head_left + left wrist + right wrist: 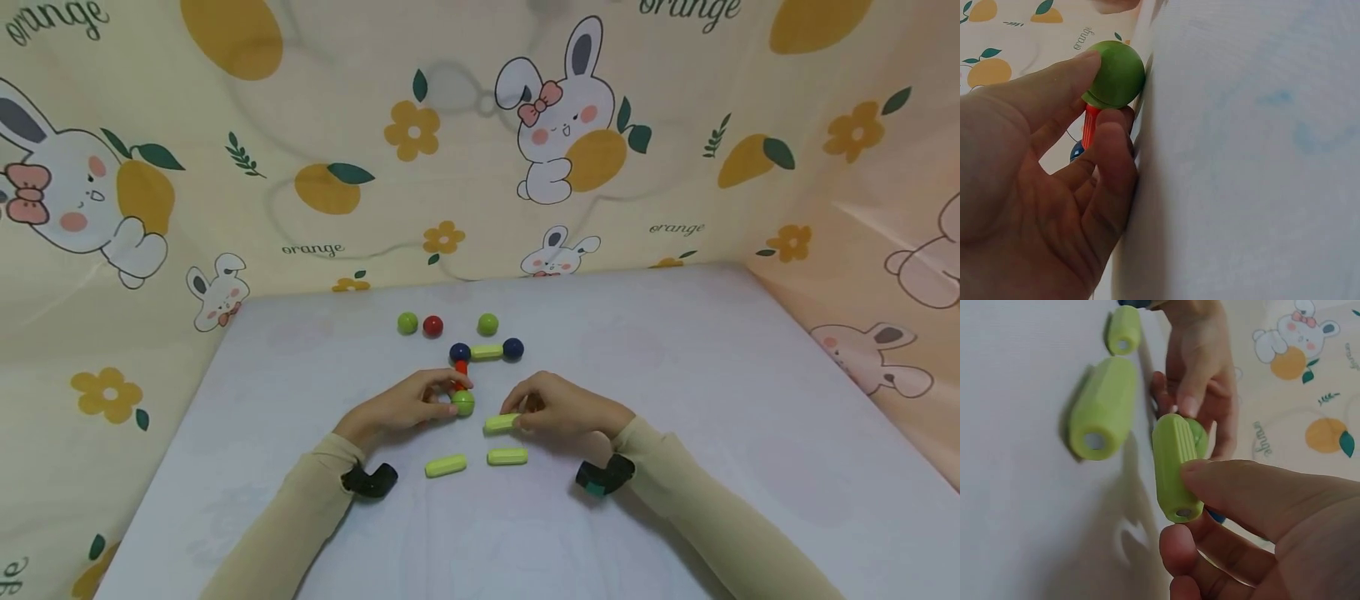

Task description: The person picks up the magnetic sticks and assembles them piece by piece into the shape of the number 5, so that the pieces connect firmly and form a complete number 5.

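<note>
My left hand [411, 402] grips a green ball [463, 404], thumb on its side, as the left wrist view shows. From that ball a red stick [461, 367] runs to a dark blue ball [460, 352]. A light green stick [487, 352] links this one to a second dark blue ball [513, 348]. My right hand [562, 407] pinches another light green stick [1175, 462] between thumb and fingers, just right of the gripped ball. A silvery metal disc shows in its end in the right wrist view.
Two loose light green sticks [507, 457] lie on the white table [675, 350] nearer my body. At the back are a red ball [432, 326] and two green balls [488, 324]. A printed cloth [465, 183] hangs behind the table.
</note>
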`<move>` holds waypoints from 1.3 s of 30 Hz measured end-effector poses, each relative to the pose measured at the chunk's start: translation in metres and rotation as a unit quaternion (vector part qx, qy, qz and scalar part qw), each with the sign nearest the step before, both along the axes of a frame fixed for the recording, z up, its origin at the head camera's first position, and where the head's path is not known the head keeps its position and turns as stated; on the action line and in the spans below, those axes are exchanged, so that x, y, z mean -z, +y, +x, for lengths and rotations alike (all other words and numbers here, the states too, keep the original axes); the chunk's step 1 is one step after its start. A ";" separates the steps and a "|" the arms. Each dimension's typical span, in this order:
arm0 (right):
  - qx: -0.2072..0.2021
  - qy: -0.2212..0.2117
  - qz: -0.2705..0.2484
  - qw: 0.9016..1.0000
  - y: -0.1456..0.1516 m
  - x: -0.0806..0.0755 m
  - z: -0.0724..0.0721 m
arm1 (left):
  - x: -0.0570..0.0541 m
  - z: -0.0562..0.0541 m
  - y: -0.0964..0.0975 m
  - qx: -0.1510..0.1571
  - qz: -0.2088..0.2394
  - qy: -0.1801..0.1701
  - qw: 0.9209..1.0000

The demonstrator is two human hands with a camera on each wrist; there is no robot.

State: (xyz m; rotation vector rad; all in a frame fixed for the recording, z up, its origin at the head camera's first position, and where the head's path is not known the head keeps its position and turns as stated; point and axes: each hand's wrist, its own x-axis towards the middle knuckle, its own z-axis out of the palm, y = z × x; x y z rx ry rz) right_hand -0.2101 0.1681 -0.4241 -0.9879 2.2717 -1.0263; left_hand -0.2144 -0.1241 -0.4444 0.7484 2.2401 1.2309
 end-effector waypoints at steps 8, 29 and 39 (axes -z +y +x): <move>0.028 0.018 -0.018 0.999 -0.005 -0.001 -0.005 | -0.001 0.001 0.001 -0.002 -0.006 0.003 1.000; 0.107 0.047 -0.034 0.992 -0.014 0.017 -0.003 | -0.002 0.001 0.001 -0.006 -0.005 -0.004 1.000; 0.117 0.045 -0.028 0.992 -0.015 0.018 -0.001 | -0.002 0.002 0.001 -0.006 -0.006 -0.004 1.000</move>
